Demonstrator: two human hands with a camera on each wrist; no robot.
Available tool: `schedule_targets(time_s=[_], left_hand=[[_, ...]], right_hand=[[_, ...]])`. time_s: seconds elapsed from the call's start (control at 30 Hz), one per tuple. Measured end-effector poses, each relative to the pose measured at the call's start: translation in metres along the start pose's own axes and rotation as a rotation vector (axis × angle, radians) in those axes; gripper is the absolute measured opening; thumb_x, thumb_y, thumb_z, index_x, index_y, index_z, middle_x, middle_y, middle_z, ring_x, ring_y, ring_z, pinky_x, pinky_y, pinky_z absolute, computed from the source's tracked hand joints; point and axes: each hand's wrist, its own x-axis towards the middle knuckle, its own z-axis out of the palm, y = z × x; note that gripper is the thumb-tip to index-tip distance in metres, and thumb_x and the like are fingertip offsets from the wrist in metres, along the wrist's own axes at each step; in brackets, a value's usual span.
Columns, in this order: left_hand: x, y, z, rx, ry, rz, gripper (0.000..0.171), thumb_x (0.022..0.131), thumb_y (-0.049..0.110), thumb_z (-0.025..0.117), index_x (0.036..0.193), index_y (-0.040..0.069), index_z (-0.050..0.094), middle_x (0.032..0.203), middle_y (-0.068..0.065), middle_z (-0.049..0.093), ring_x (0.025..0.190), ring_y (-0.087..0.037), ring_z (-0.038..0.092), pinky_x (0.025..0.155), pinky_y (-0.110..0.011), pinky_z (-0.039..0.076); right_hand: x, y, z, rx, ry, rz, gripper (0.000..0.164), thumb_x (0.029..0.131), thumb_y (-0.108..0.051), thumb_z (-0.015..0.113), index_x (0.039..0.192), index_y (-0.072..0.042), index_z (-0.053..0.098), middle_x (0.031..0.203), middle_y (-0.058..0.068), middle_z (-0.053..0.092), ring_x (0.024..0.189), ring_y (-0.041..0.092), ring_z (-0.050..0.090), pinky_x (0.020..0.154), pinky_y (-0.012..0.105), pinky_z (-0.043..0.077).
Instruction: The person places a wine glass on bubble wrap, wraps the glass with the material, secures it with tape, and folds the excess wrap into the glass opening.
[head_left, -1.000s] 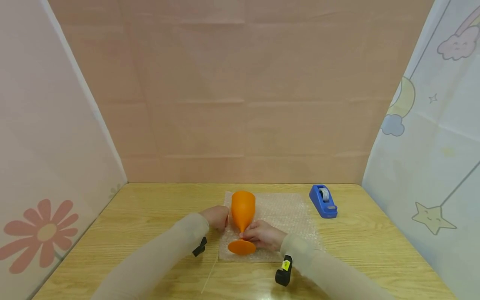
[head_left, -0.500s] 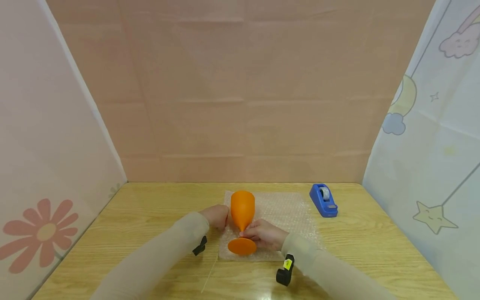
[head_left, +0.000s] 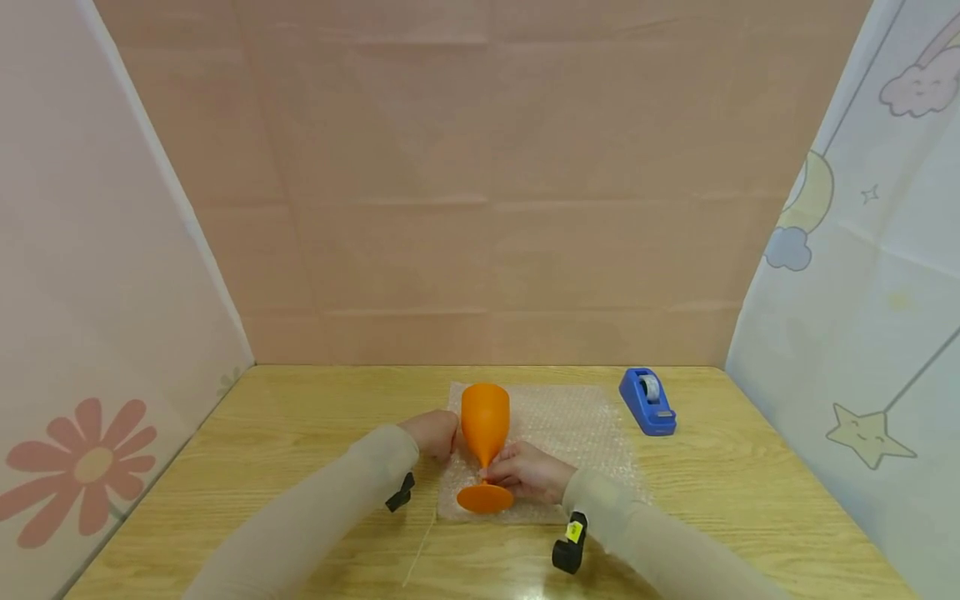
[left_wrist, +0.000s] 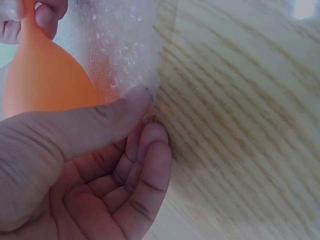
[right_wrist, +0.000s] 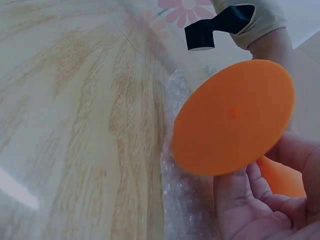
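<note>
An orange plastic goblet (head_left: 486, 418) lies along the left part of a bubble wrap sheet (head_left: 566, 417), bowl away from me and round foot toward me. My right hand (head_left: 531, 472) pinches its stem between thumb and fingers. In the right wrist view the flat underside of the goblet's foot (right_wrist: 235, 120) faces the camera. My left hand (head_left: 435, 433) is at the sheet's left edge, beside the bowl. The left wrist view shows my left thumb and fingertips pinching the edge of the bubble wrap (left_wrist: 125, 50), with the goblet's bowl (left_wrist: 50, 80) just behind the thumb.
A blue tape dispenser (head_left: 648, 402) with a clear roll stands at the back right of the wooden table (head_left: 322, 400). A pink backdrop (head_left: 480, 208) rises behind the table, and printed cloth walls stand left and right.
Both hands keep their places and their holds. The goblet shifts only very slightly, its foot tipping a little.
</note>
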Motion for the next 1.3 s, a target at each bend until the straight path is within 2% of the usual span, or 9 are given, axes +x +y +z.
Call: schedule_targets(time_s=[0.17, 0.33, 0.5, 0.67, 0.8, 0.87, 1.03, 1.2, 1.3], left_hand=[[0.003, -0.002, 0.001, -0.018, 0.007, 0.012, 0.024, 0.072, -0.002, 0.079, 0.068, 0.011, 0.059, 0.063, 0.003, 0.054, 0.058, -0.012, 0.045, 0.054, -0.021, 0.038], [0.004, -0.012, -0.001, -0.085, 0.02, 0.011, 0.019, 0.07, 0.004, 0.08, 0.069, 0.011, 0.063, 0.066, 0.003, 0.059, 0.062, -0.013, 0.05, 0.058, -0.024, 0.043], [0.006, -0.023, -0.01, -0.172, 0.087, -0.058, 0.017, 0.083, 0.02, 0.074, 0.078, 0.005, 0.065, 0.069, -0.001, 0.061, 0.061, -0.014, 0.05, 0.057, -0.026, 0.043], [0.008, -0.031, -0.013, -0.38, 0.085, -0.16, 0.031, 0.093, 0.019, 0.06, 0.067, 0.006, 0.05, 0.059, -0.004, 0.051, 0.051, -0.014, 0.043, 0.052, -0.023, 0.035], [0.01, -0.031, -0.008, -0.709, 0.092, -0.234, 0.019, 0.092, 0.01, 0.051, 0.074, 0.005, 0.05, 0.069, -0.004, 0.05, 0.059, -0.014, 0.051, 0.058, -0.022, 0.049], [0.009, -0.03, -0.006, -0.843, 0.097, -0.27, 0.009, 0.091, 0.009, 0.049, 0.086, 0.001, 0.051, 0.074, -0.004, 0.05, 0.064, -0.014, 0.053, 0.06, -0.022, 0.052], [0.009, -0.025, 0.0, -0.973, 0.088, -0.338, 0.024, 0.097, 0.018, 0.045, 0.101, -0.003, 0.056, 0.077, -0.005, 0.052, 0.064, -0.014, 0.051, 0.058, -0.021, 0.049], [0.008, -0.019, -0.001, -1.177, 0.039, -0.317, 0.044, 0.105, 0.035, 0.033, 0.118, -0.003, 0.051, 0.091, -0.014, 0.059, 0.071, -0.021, 0.06, 0.066, -0.033, 0.058], [0.005, -0.016, -0.004, -1.252, 0.004, -0.283, 0.049, 0.105, 0.038, 0.034, 0.126, -0.005, 0.046, 0.105, -0.021, 0.059, 0.077, -0.025, 0.063, 0.071, -0.04, 0.059]], right_hand=[[0.0, 0.0, -0.002, -0.016, 0.013, 0.001, 0.012, 0.091, -0.009, 0.064, 0.09, 0.003, 0.067, 0.076, -0.003, 0.065, 0.069, 0.008, 0.06, 0.068, 0.021, 0.054], [0.0, 0.001, -0.002, -0.023, 0.008, -0.005, 0.018, 0.09, -0.008, 0.063, 0.096, 0.009, 0.066, 0.078, -0.002, 0.066, 0.071, 0.009, 0.062, 0.071, 0.024, 0.055], [0.001, 0.0, 0.0, -0.022, 0.009, 0.007, 0.016, 0.091, -0.008, 0.063, 0.095, 0.007, 0.066, 0.078, -0.001, 0.066, 0.072, 0.009, 0.062, 0.07, 0.024, 0.055], [0.001, 0.0, -0.001, -0.028, 0.011, 0.012, 0.012, 0.09, -0.008, 0.063, 0.09, 0.003, 0.067, 0.076, -0.002, 0.066, 0.07, 0.009, 0.062, 0.068, 0.023, 0.055], [0.002, 0.0, -0.002, -0.023, 0.0, 0.011, 0.009, 0.089, -0.007, 0.063, 0.085, -0.001, 0.066, 0.075, -0.003, 0.066, 0.069, 0.007, 0.062, 0.066, 0.021, 0.054], [0.002, -0.001, -0.001, -0.023, -0.001, 0.011, 0.008, 0.089, -0.007, 0.063, 0.082, -0.003, 0.066, 0.074, -0.003, 0.066, 0.068, 0.007, 0.061, 0.065, 0.021, 0.053], [0.002, -0.001, 0.0, -0.011, -0.005, 0.015, 0.008, 0.089, -0.006, 0.064, 0.081, -0.004, 0.066, 0.074, -0.002, 0.066, 0.069, 0.008, 0.063, 0.064, 0.022, 0.054], [0.001, -0.002, 0.0, -0.005, -0.02, 0.014, 0.009, 0.09, -0.007, 0.062, 0.082, -0.003, 0.066, 0.075, -0.002, 0.066, 0.069, 0.008, 0.062, 0.065, 0.022, 0.054], [-0.001, -0.004, -0.001, -0.01, -0.026, 0.013, 0.01, 0.091, -0.007, 0.062, 0.083, -0.003, 0.066, 0.075, -0.002, 0.066, 0.069, 0.008, 0.062, 0.065, 0.022, 0.054]])
